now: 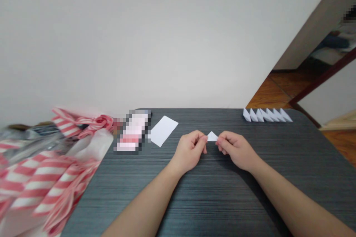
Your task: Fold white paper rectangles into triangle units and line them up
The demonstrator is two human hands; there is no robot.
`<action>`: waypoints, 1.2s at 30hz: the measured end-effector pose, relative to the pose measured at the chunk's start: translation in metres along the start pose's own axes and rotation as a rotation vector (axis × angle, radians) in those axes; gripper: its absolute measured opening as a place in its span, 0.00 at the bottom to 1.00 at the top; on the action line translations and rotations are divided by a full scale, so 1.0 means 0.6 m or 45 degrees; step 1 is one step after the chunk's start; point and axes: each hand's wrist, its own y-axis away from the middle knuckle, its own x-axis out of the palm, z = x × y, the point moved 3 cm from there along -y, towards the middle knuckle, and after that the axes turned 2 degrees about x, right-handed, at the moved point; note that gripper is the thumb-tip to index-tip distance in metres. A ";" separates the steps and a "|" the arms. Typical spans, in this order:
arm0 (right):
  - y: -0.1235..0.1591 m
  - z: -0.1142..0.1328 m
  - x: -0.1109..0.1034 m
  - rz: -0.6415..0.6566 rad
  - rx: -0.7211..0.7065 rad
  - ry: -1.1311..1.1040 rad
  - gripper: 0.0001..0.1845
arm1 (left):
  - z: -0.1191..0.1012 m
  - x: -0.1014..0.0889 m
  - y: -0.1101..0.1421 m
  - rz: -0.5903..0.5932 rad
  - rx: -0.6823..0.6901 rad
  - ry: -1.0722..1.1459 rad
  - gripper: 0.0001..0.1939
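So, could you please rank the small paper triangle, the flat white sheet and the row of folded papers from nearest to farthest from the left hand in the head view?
1. Small paper triangle, held by the left hand.
2. Flat white sheet, to the hand's left.
3. Row of folded papers, far right.

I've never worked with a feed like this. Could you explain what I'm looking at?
There is no machine here: these are a person's bare hands, seen in one picture from a camera worn on the head, looking forward and down. The left hand and right hand pinch a small white triangle, apparently paper, over a dark table. Toward the far edge, on the left, lie a white sheet and a pixelated, phone-like object; on the right is a row of folded white pieces. Striped fabric is heaped left of the table.
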 end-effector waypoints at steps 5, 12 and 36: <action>0.003 0.011 -0.002 0.041 -0.019 -0.003 0.12 | 0.002 0.005 -0.001 0.043 0.024 0.094 0.16; 0.004 0.011 0.008 0.107 -0.052 0.117 0.13 | 0.001 0.008 -0.002 0.090 -0.002 0.062 0.17; 0.001 0.005 0.001 -0.018 -0.030 0.027 0.14 | -0.013 0.011 -0.003 0.111 0.345 -0.138 0.10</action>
